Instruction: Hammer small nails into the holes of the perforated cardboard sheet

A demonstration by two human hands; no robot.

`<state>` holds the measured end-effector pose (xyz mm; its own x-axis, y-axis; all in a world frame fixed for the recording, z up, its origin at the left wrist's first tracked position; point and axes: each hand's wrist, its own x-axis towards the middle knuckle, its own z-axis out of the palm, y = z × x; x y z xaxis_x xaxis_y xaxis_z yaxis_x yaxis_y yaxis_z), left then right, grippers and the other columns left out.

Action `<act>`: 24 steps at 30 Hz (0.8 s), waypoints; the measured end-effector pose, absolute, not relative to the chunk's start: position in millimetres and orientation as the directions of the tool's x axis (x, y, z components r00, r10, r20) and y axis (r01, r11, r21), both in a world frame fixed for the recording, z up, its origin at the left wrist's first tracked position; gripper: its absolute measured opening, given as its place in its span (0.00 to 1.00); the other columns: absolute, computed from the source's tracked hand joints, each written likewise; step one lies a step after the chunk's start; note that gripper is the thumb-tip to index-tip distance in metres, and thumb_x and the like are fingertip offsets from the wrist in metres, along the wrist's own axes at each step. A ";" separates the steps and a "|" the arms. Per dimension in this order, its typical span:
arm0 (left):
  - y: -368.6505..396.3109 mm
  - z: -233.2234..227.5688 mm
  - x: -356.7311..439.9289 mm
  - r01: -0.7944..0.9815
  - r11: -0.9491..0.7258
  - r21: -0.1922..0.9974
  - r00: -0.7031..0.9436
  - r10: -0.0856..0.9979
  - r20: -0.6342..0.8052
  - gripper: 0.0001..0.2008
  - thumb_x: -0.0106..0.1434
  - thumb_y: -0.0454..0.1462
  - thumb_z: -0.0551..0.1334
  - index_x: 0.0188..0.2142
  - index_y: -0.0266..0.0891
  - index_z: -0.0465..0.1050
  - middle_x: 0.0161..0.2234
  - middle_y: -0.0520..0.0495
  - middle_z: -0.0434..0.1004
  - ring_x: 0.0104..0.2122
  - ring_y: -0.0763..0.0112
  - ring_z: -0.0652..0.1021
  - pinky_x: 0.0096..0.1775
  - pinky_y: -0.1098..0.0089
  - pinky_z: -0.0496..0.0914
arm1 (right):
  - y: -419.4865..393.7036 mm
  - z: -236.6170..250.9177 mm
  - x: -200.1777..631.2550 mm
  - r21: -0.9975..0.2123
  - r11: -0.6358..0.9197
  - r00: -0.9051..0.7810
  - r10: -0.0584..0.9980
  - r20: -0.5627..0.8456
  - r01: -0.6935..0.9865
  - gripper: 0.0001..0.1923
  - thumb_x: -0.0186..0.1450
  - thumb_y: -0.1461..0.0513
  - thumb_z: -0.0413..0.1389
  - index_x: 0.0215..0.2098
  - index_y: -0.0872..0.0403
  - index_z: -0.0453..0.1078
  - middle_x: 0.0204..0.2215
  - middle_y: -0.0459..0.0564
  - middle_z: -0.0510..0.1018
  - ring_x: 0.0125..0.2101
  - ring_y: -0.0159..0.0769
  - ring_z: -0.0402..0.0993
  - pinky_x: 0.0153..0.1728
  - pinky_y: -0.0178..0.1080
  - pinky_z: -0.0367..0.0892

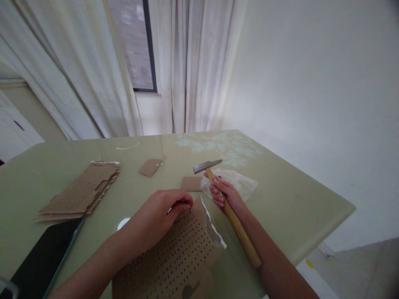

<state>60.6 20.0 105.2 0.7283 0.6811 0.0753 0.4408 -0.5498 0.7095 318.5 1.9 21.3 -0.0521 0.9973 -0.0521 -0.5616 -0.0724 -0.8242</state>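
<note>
At far left lies a cardboard stack point(81, 192). The left hand point(162, 214) curls, fingertips pinched on the far edge of the near pegboard point(181, 255). Just right, the right hand point(225, 194) grips a hammer point(229, 209), head raised above a plastic bag point(240, 182).

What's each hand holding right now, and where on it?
The right hand grips a hammer high on its wooden handle, near the metal head. The left hand presses on the top edge of a perforated cardboard sheet; anything pinched there cannot be told.
</note>
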 end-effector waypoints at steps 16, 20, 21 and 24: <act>21.2 99.0 68.5 0.400 -0.572 0.716 0.746 0.657 0.109 0.10 0.70 0.37 0.63 0.37 0.42 0.84 0.35 0.51 0.87 0.36 0.65 0.82 0.40 0.68 0.69 | -70.2 108.8 317.1 -0.978 0.113 -0.042 0.993 0.107 0.176 0.19 0.77 0.51 0.56 0.60 0.50 0.75 0.26 0.41 0.69 0.20 0.26 0.62 0.19 0.30 0.57; 23.1 95.1 69.7 0.355 -0.573 0.739 0.737 0.658 0.156 0.10 0.69 0.36 0.63 0.36 0.43 0.85 0.36 0.51 0.88 0.37 0.64 0.83 0.41 0.68 0.70 | -101.0 150.9 310.1 -0.525 0.236 -0.142 0.967 0.213 0.818 0.21 0.79 0.56 0.50 0.66 0.48 0.73 0.44 0.53 0.86 0.41 0.44 0.82 0.43 0.43 0.74; 23.7 93.8 69.9 0.350 -0.573 0.741 0.735 0.658 0.162 0.10 0.69 0.36 0.63 0.35 0.43 0.85 0.36 0.51 0.88 0.37 0.64 0.83 0.41 0.68 0.70 | -104.7 156.1 306.4 -0.438 0.237 -0.143 0.961 0.237 0.867 0.22 0.79 0.57 0.49 0.67 0.49 0.71 0.50 0.55 0.86 0.46 0.47 0.83 0.47 0.47 0.75; 25.4 91.0 70.9 0.333 -0.585 0.740 0.741 0.648 0.179 0.09 0.68 0.36 0.64 0.34 0.42 0.85 0.35 0.50 0.87 0.36 0.63 0.83 0.40 0.67 0.70 | -109.5 160.9 293.8 -0.343 0.225 -0.134 0.954 0.270 0.912 0.23 0.80 0.57 0.46 0.68 0.51 0.69 0.59 0.57 0.83 0.54 0.51 0.83 0.53 0.52 0.76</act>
<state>70.9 25.4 91.0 0.7406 0.6477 0.1789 0.3329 -0.5849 0.7396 293.8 -109.5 160.9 -0.1336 0.9536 0.2698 0.9120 0.2248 -0.3430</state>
